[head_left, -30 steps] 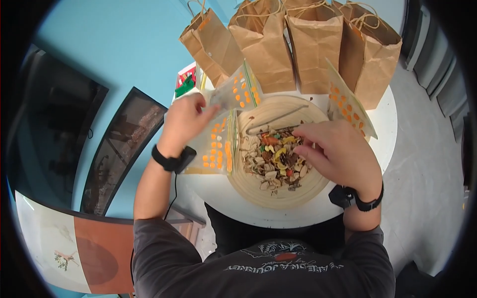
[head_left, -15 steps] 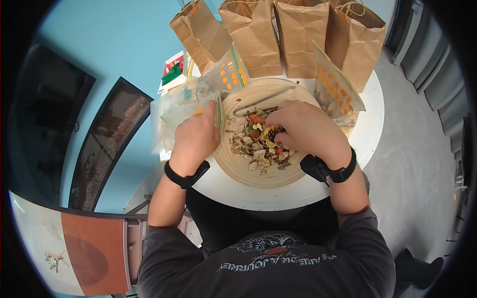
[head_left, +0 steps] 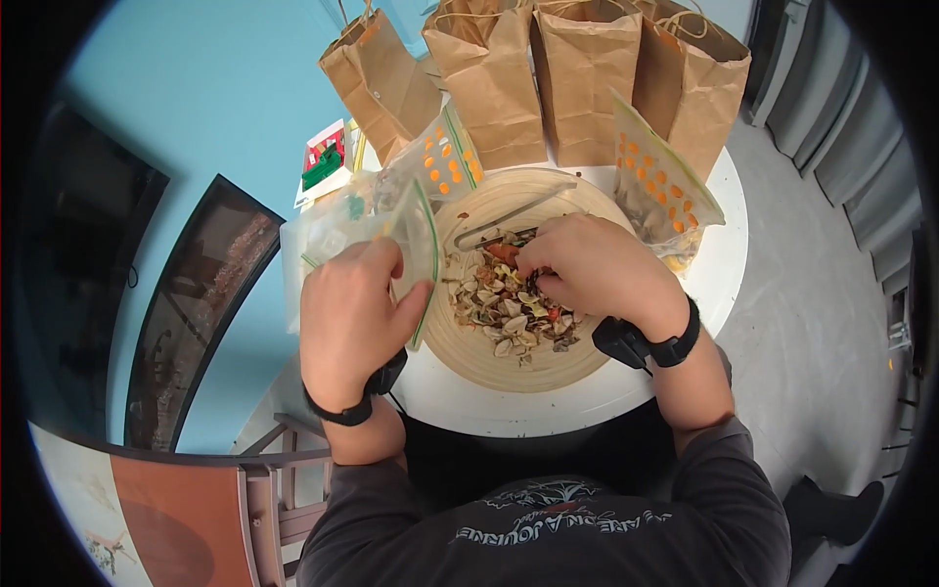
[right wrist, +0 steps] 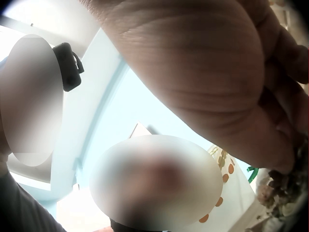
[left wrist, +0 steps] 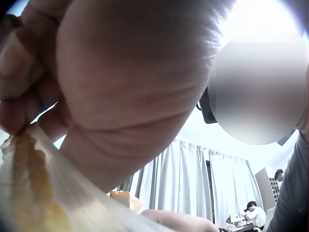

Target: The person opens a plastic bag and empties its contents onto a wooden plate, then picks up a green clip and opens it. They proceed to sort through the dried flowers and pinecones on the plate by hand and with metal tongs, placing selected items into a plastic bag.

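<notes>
On the table lies a round wooden tray (head_left: 469,357) bearing a mixed heap of dried potpourri (head_left: 509,318), with pale, brown, yellow and orange pieces. My right hand (head_left: 611,269) reaches into the heap, thumb and fingertips curled about a dark pine cone (head_left: 534,282) that they largely hide. In the right wrist view, dark scaly bits sit right at the fingertips. At the tray's left side, my left hand (head_left: 352,318) pinches a clear zip bag (head_left: 419,230) with a green seal near its mouth. The left wrist view shows the bag's film stretching down from the curled fingers.
Metal tweezers (head_left: 518,212) lie across the tray's far part. Orange-dotted zip bags stand left (head_left: 445,161) and right (head_left: 665,181) of it, the right one partly filled. Several brown paper bags (head_left: 484,98) line the back. A small box with green contents (head_left: 323,166) sits far left.
The left hand has come back from the dotted bags and raised a zip bag's edge beside the tray. The right hand has gone down into the heap and closed its fingers round the pine cone.
</notes>
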A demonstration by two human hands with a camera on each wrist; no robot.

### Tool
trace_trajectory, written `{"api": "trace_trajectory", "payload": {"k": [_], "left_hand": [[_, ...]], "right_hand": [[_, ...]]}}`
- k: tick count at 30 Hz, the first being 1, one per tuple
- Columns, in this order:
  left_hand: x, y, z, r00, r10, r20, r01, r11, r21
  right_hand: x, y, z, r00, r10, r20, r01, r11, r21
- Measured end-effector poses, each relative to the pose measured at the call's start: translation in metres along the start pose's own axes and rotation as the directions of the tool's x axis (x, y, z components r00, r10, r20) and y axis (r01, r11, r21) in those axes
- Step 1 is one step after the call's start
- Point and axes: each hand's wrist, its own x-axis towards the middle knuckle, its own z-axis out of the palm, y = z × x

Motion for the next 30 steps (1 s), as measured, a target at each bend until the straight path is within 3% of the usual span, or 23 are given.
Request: {"api": "trace_trajectory", "payload": {"k": [10,16,19,21,27,30], "left_hand": [[-0.007,0.002,-0.009,1.000,0.019,-0.007,-0.019,0.995,-0.095],[-0.015,0.001,-0.012,1.000,0.000,0.009,0.001,0.997,-0.082],[-0.018,0.001,-0.012,0.999,-0.016,0.028,0.018,0.998,-0.062],[-0.017,0.000,-0.010,0.998,0.028,-0.050,-0.032,0.997,-0.072],[-0.018,0.000,-0.012,0.997,0.009,-0.073,-0.017,0.994,-0.110],[-0.019,-0.002,-0.012,0.997,0.016,-0.079,-0.025,0.993,-0.114]], "right_hand": [[-0.001,0.005,-0.004,1.000,0.017,-0.012,-0.016,0.997,0.076],[-0.004,0.002,-0.013,0.984,-0.052,-0.168,0.075,0.988,0.138],[-0.003,-0.005,-0.016,0.969,-0.001,-0.249,0.060,0.971,0.231],[-0.001,-0.010,-0.018,0.959,0.130,-0.252,-0.040,0.942,0.333],[0.002,-0.016,-0.013,0.900,0.199,-0.388,-0.015,0.903,0.430],[0.002,-0.019,-0.014,0.918,0.171,-0.357,-0.014,0.916,0.402]]}}
